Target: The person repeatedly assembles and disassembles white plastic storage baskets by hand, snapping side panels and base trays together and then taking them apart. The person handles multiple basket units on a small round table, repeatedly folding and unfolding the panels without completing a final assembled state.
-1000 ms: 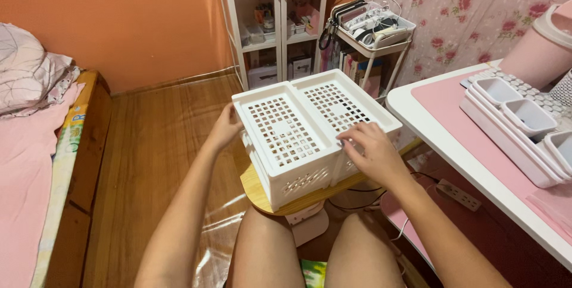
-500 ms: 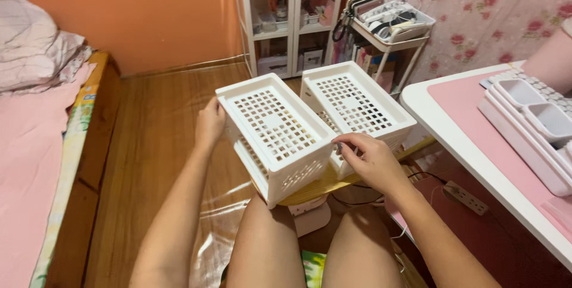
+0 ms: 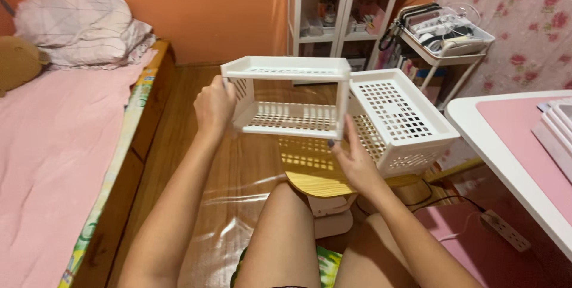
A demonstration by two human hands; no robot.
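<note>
Both hands, left (image 3: 214,106) and right (image 3: 356,166), grip the lifted white rack (image 3: 289,97) mid-frame, apart from the basket (image 3: 402,118); setting it down needs level support.

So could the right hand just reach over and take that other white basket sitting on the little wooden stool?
Probably yes. The right hand is beside the second basket, with nothing between them, though it now grips the lifted two-tier rack, which the left hand also holds; it would have to let go first.
</note>
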